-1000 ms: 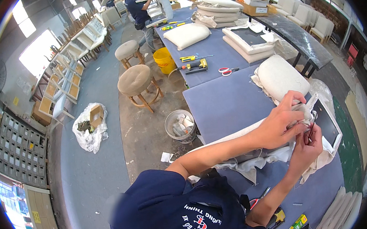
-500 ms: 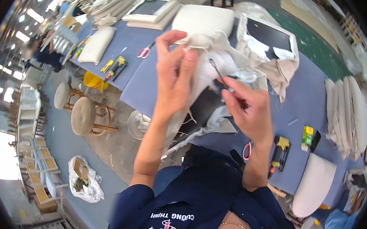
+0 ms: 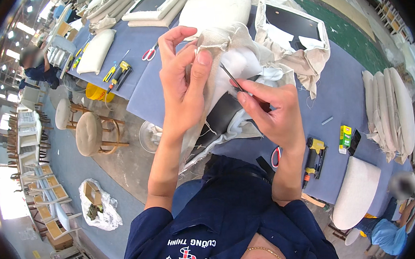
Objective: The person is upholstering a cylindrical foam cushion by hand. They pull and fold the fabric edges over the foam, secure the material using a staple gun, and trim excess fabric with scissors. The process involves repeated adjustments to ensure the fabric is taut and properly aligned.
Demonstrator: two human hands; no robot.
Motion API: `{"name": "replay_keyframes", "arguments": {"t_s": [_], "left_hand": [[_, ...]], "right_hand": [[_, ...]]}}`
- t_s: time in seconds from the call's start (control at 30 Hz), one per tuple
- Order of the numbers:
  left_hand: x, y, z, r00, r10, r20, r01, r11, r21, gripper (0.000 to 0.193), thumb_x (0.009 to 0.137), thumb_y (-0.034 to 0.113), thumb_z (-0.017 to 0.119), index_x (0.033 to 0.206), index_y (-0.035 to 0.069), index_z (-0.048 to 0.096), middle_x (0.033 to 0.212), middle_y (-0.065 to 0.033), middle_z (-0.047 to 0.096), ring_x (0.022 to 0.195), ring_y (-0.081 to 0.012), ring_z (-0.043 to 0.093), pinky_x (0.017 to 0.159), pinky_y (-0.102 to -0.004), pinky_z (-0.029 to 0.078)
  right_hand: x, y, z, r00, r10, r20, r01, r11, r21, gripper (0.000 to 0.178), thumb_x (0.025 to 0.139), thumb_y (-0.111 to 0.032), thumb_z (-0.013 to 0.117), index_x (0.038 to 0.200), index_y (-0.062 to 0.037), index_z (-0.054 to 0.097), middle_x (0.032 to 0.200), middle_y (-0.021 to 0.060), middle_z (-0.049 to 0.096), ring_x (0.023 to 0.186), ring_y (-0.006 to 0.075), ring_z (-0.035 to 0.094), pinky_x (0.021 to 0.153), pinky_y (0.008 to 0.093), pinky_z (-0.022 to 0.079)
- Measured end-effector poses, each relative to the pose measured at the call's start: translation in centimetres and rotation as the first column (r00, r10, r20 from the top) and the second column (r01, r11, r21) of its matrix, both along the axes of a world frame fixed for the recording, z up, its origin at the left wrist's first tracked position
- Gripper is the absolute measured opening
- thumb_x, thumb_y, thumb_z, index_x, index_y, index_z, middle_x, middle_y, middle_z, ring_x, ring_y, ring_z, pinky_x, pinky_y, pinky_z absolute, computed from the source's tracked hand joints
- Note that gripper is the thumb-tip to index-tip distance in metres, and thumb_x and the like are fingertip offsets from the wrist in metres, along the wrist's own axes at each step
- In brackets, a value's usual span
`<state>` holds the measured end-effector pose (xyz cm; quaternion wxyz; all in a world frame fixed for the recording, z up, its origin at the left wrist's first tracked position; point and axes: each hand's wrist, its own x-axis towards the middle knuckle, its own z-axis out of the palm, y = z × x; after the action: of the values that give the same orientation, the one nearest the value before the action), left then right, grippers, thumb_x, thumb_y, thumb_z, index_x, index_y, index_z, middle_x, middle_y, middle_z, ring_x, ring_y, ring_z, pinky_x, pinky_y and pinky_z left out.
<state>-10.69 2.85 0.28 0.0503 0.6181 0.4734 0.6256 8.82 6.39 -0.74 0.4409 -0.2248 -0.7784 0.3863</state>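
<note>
My left hand (image 3: 183,85) is raised at the centre, thumb and index finger pinching the frayed edge of a beige fabric cover (image 3: 226,36). White padding (image 3: 237,66) bulges out beneath that cover, and a black seat panel (image 3: 223,113) shows below it. In my right hand (image 3: 276,110), a thin dark metal tool (image 3: 231,77) is held between the fingertips. Its tip points up and left toward the fabric edge, close to the padding. Too little of the tool shows to tell its kind. Loose threads hang from the cloth.
Red-handled scissors (image 3: 149,53) and a yellow-black staple gun (image 3: 122,74) lie at the far left of the table (image 3: 344,91). Another staple gun (image 3: 314,160) and a small green-yellow box (image 3: 345,139) are at the right. Cushions (image 3: 213,11) stand behind; two people work farther off.
My left hand and the fabric have shifted slightly left. My right hand has moved left with the tool, whose tip is now nearer the cloth edge. A person has appeared at lower right.
</note>
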Motion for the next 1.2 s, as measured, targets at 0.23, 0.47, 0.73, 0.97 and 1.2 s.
{"name": "replay_keyframes", "arguments": {"t_s": [0.23, 0.47, 0.73, 0.97, 1.2], "left_hand": [[2.3, -0.9, 0.3, 0.973, -0.232, -0.025, 0.232, 0.973, 0.015, 0.021, 0.089, 0.019, 0.078, 0.099, 0.001, 0.074, 0.141, -0.0210, 0.042, 0.139, -0.0322, 0.040, 0.118, -0.0501, 0.032], [3.1, 2.7, 0.4, 0.749, -0.631, 0.201, 0.661, 0.734, -0.158, 0.075, 0.077, 0.014, 0.085, 0.143, -0.003, 0.053, 0.152, -0.0167, 0.045, 0.140, -0.0230, 0.047, 0.118, -0.0419, 0.036], [7.1, 3.2, -0.4, 0.681, -0.697, 0.225, 0.732, 0.652, -0.199, 0.069, 0.071, 0.012, 0.085, 0.135, -0.001, 0.062, 0.135, -0.0145, 0.064, 0.126, -0.0234, 0.060, 0.112, -0.0361, 0.042], [7.4, 6.7, 0.3, 0.485, -0.872, -0.073, 0.860, 0.490, -0.142, 0.058, 0.068, 0.014, 0.085, 0.121, 0.002, 0.065, 0.132, -0.0159, 0.063, 0.121, -0.0255, 0.061, 0.106, -0.0381, 0.045], [10.1, 7.2, -0.8, 0.302, -0.942, 0.144, 0.950, 0.285, -0.128, 0.049, 0.069, 0.010, 0.083, 0.113, 0.003, 0.063, 0.115, -0.0132, 0.070, 0.111, -0.0238, 0.066, 0.101, -0.0378, 0.049]], "right_hand": [[1.5, -1.5, 0.4, 0.996, -0.088, -0.028, 0.085, 0.992, -0.097, 0.013, 0.088, -0.003, 0.072, 0.100, 0.0022, 0.075, 0.059, 0.0103, 0.059, 0.047, 0.0115, 0.054, 0.048, 0.0268, 0.039], [8.0, -2.7, 0.8, 0.997, -0.054, 0.058, 0.056, 0.998, -0.038, 0.005, 0.087, 0.000, 0.072, 0.087, 0.0026, 0.076, 0.054, 0.0079, 0.061, 0.043, 0.0131, 0.059, 0.045, 0.0274, 0.041], [10.6, -3.9, 1.3, 0.988, -0.136, 0.080, 0.143, 0.986, -0.085, 0.003, 0.084, 0.001, 0.073, 0.082, 0.0028, 0.075, 0.056, 0.0054, 0.065, 0.045, 0.0118, 0.061, 0.046, 0.0249, 0.043], [13.0, -5.0, 0.5, 0.985, -0.111, 0.135, 0.125, 0.987, -0.098, 0.004, 0.083, -0.001, 0.075, 0.084, 0.0026, 0.075, 0.058, 0.0060, 0.064, 0.048, 0.0151, 0.061, 0.048, 0.0264, 0.042], [12.9, -6.2, 0.7, 0.972, -0.203, 0.115, 0.211, 0.975, -0.068, 0.006, 0.085, -0.002, 0.072, 0.081, 0.0016, 0.074, 0.056, 0.0054, 0.059, 0.046, 0.0158, 0.056, 0.047, 0.0281, 0.039]]}}
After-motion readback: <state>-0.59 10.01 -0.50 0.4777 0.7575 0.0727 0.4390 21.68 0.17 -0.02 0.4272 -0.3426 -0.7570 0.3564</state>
